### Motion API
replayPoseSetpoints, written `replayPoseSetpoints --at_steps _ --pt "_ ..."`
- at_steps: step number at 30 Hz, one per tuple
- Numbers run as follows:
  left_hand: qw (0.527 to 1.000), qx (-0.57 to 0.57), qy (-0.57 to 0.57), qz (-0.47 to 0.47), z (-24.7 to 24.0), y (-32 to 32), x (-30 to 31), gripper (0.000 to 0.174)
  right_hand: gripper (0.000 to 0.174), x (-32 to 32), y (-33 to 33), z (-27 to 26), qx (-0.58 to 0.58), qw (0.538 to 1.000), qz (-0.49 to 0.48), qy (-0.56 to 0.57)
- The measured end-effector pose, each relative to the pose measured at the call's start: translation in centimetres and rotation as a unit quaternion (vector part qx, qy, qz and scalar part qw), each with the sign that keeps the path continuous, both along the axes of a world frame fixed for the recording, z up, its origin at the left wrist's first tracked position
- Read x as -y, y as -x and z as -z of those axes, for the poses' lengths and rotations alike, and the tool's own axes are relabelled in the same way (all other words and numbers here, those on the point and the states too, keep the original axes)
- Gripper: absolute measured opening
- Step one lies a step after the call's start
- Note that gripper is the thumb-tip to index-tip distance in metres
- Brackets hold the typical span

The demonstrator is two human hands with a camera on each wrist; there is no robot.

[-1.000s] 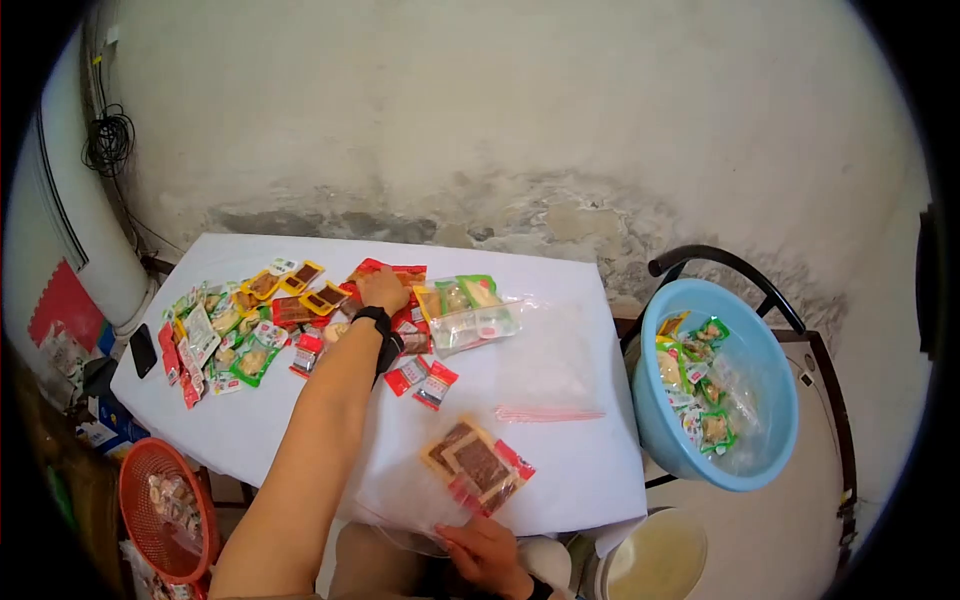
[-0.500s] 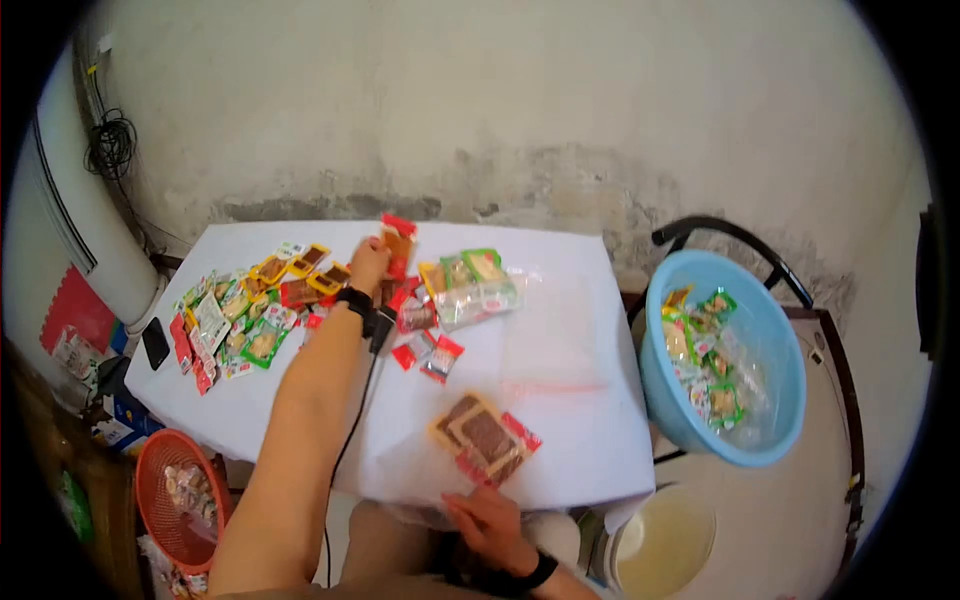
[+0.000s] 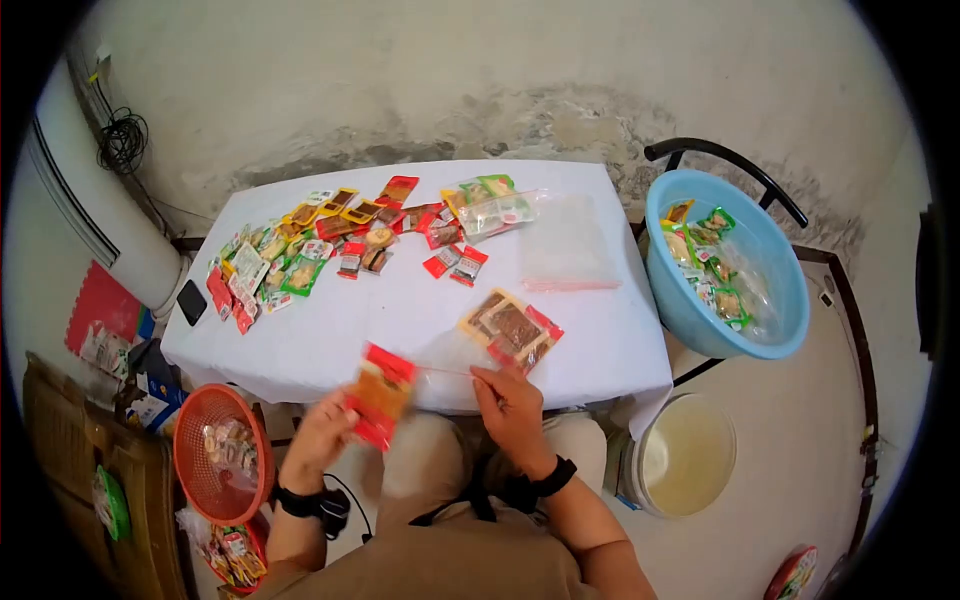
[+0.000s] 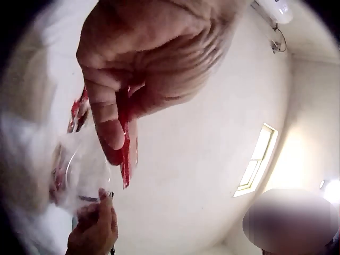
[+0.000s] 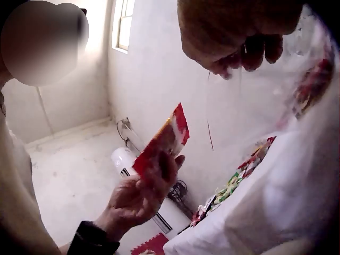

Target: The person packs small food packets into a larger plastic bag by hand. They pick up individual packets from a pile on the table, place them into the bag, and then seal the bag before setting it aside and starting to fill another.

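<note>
My left hand (image 3: 325,428) grips a flat red packet with an orange-brown middle (image 3: 385,393) by its edge, in front of the table. In the left wrist view the packet (image 4: 126,149) shows edge-on beneath the thumb. My right hand (image 3: 512,405) pinches the rim of a clear zip bag (image 3: 448,358) between thumb and fingertips. Inside the bag lie brown packets with a red end (image 3: 512,330), close to the table's front edge. The red packet overlaps the bag's left end in the head view. Both hands show in the right wrist view, the right hand (image 5: 239,40) at the top.
Mixed snack packets (image 3: 265,262) cover the table's left side. A filled bag (image 3: 490,207) lies beside a stack of clear bags (image 3: 570,245). A blue basin (image 3: 735,345) with packets stands right, a red basket (image 3: 195,490) left, a white bucket (image 3: 690,460) below. A phone (image 3: 192,302) lies at the left edge.
My left hand picked up a red packet from the far side of the table and drew it back toward me, beside the bag. The right hand has lifted the bag's rim. The head view tilted down.
</note>
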State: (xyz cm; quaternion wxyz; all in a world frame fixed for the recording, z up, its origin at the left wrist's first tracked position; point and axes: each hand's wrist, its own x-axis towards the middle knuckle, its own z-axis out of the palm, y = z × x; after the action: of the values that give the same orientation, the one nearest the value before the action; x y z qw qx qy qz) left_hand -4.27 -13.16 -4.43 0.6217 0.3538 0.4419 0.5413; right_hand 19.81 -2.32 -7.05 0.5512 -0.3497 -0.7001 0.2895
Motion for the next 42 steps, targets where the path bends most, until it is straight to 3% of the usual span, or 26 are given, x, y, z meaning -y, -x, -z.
replayPoseSetpoints --at_steps 4,7,11,18,20,24,27,29,30,33,35,36,38,42 --pt "0.997 -0.030 0.044 0.053 1.7 -2.7 0.6 0.046 0.015 0.8 0.3 0.0 0.024 1.000 0.004 -0.006" --pt "0.984 -0.158 0.064 0.055 1.7 -3.4 -1.6 0.041 0.017 1.2 0.3 0.5 0.046 0.997 0.023 -0.059" --pt "0.985 -0.155 0.067 0.042 0.8 -5.1 -4.3 0.038 0.021 1.8 0.1 0.8 0.123 0.981 0.024 -0.151" --pt "0.986 -0.164 0.031 0.014 1.7 -7.0 -7.1 0.030 0.021 2.2 -0.1 0.3 0.113 0.978 0.032 -0.173" --pt "0.994 -0.110 0.028 0.001 2.2 -8.0 -7.1 0.026 0.021 2.3 -0.2 0.1 0.103 0.982 0.025 -0.157" --pt "0.989 -0.144 0.017 0.014 2.4 -9.3 -6.4 0.026 0.022 1.5 -0.1 0.9 0.067 0.982 0.020 -0.175" --pt "0.997 -0.066 0.039 -0.006 2.9 -9.7 -6.4 0.026 0.019 1.5 -0.1 1.4 0.069 0.977 0.020 -0.200" --pt "0.996 -0.010 -0.080 -0.030 4.5 -9.8 -7.5 0.029 0.019 1.9 -0.4 1.3 0.107 0.981 0.009 -0.164" --pt "0.996 -0.011 -0.079 -0.031 4.9 -9.6 -7.8 0.029 0.019 1.9 -0.3 1.6 0.105 0.981 0.009 -0.163" --pt "0.995 -0.083 -0.033 -0.039 6.5 -9.6 -8.8 0.038 0.020 1.8 -0.1 2.0 0.086 0.984 0.006 -0.159" --pt "0.990 -0.009 -0.035 -0.135 8.2 -11.2 -9.7 0.047 0.019 1.9 0.1 1.5 0.069 0.983 -0.001 -0.172" --pt "0.990 -0.009 -0.034 -0.135 7.9 -11.8 -9.9 0.047 0.019 1.8 0.1 1.7 0.069 0.983 -0.001 -0.172" --pt "0.984 0.104 -0.063 -0.127 7.0 -12.6 -10.4 0.054 0.021 1.6 0.0 2.4 0.087 0.981 -0.018 -0.171" --pt "0.987 0.069 -0.065 -0.127 8.4 -11.8 -13.5 0.055 0.017 1.7 0.0 2.4 0.078 0.983 -0.018 -0.166"
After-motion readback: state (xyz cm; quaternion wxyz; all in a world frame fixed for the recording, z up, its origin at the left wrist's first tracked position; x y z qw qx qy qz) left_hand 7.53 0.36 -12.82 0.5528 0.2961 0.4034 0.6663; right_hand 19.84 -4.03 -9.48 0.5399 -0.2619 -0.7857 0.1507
